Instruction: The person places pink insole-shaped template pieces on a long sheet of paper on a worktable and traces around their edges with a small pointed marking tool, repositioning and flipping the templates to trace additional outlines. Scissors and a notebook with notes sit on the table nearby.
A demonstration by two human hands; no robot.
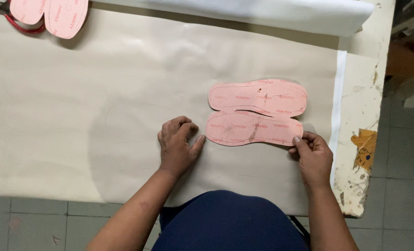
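Two pink insole-shaped boards lie side by side on a beige sheet (100, 102) spread over the table. The nearer insole board (253, 128) has my left hand (177, 144) beside its left end, fingers curled, thumb tip almost touching its edge. My right hand (312, 155) pinches the right end of that same board between thumb and fingers. The farther insole board (259, 97) lies just beyond it, touching along the long edge, with neither hand on it.
More pink insole boards (53, 15) lie at the far left corner over a red scissors handle (23, 29). A white material roll (272, 13) runs along the far edge. The worn table edge (362, 139) is at right, grey floor tiles beyond.
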